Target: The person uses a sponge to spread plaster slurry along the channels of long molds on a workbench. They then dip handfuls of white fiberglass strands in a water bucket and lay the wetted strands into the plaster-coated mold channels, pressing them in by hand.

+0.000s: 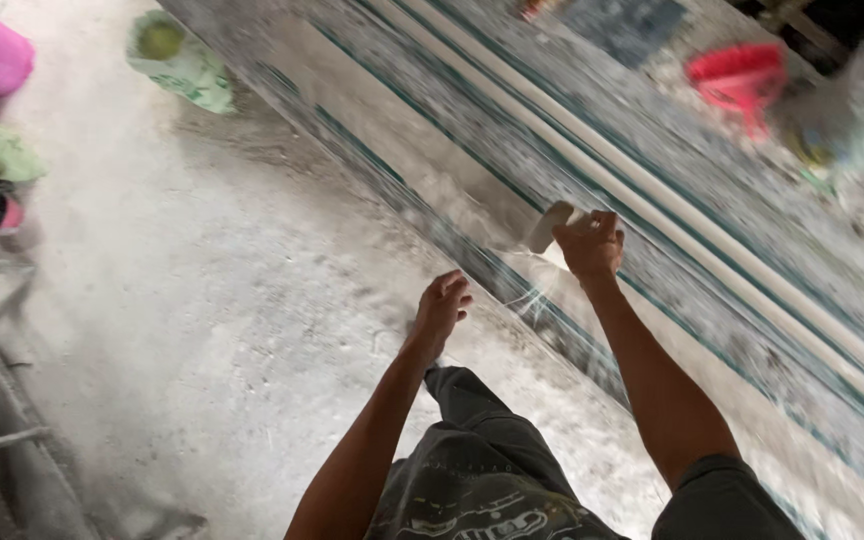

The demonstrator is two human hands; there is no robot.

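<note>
We note the right hand (590, 245) gripping a flat grey scraper blade (548, 227) on the long speckled stone slab (472, 140) at 12 o'clock, left hand (442, 308) loosely open, empty; keeping the blade flat seems best.

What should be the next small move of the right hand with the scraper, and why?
Probably draw the scraper along the slab. The right hand holds it at the slab's near edge; the left hand hangs free beside it, holding nothing.
</note>
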